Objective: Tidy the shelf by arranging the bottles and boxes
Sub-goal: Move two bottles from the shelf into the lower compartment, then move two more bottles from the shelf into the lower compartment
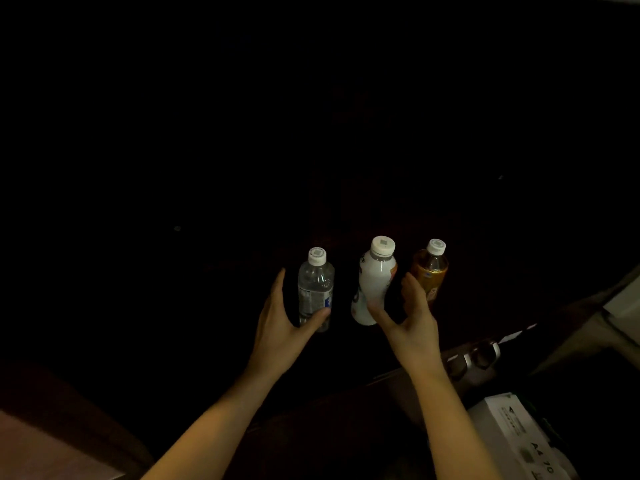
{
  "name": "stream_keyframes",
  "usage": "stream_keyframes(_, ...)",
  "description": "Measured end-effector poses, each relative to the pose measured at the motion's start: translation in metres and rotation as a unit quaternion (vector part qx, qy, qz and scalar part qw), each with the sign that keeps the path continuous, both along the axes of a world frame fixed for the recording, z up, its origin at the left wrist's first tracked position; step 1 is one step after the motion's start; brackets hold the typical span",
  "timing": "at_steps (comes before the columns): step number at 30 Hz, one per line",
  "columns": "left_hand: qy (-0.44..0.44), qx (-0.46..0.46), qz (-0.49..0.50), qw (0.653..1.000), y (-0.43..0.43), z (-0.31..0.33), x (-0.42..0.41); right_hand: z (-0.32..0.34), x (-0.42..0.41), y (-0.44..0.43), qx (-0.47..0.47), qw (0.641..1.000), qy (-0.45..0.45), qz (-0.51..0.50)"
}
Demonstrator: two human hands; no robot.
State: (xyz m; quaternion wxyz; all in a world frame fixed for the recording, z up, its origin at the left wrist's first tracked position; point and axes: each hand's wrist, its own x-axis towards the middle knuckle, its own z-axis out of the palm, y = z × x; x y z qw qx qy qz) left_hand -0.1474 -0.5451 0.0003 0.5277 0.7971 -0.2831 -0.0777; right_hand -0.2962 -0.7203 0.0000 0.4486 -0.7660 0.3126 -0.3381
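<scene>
Three bottles stood upright in a row on the dark shelf [349, 344], each with a white cap: a clear water bottle [315, 289] on the left, a white bottle [375, 275] in the middle and an amber bottle [431, 268] on the right, none touching another.

The left hand [280, 323] was spread wide around the water bottle. Its fingers [278, 282] reached straight up along the bottle's left side with a gap between, while the thumb [317, 315] lay against the bottle's lower near side.

The right hand [412, 323] was also spread wide, in the space between the white and amber bottles. Its thumb [379, 315] pointed at the white bottle's base, though I could not tell whether it touched. Its straight fingers [412, 289] rose in front of the amber bottle's left edge. Neither hand had closed on anything.

Near and to the right, below the shelf edge, a small metallic object [481, 356] showed dimly, and a white box [516, 434] printed "A4 70" lay in the near right corner. Most of the scene was too dark to read.
</scene>
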Motion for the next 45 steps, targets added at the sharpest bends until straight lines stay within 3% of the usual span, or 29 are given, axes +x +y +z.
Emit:
stream_keyframes(11,-0.058,-0.063,-0.096,0.992,0.047,0.051,-0.013,0.072,-0.044,0.091,-0.079,0.990,-0.033,-0.112)
stream_keyframes(17,-0.061,-0.143,-0.183,0.971,0.070,0.095,-0.027,0.116,-0.078,0.155,-0.111,0.974,-0.074,-0.181)
stream_keyframes(30,-0.131,-0.283,-0.239,0.920,0.213,0.189,-0.044,0.188,-0.078,0.302,-0.203,0.948,-0.199,-0.142)
stream_keyframes(39,-0.239,-0.351,-0.138,0.894,0.330,0.210,-0.004,0.216,-0.031,0.394,-0.243,0.932,-0.267,-0.023)
stream_keyframes(45,-0.261,-0.332,-0.004,0.906,0.421,0.198,0.044,0.216,0.025,0.448,-0.222,0.923,-0.299,0.094)
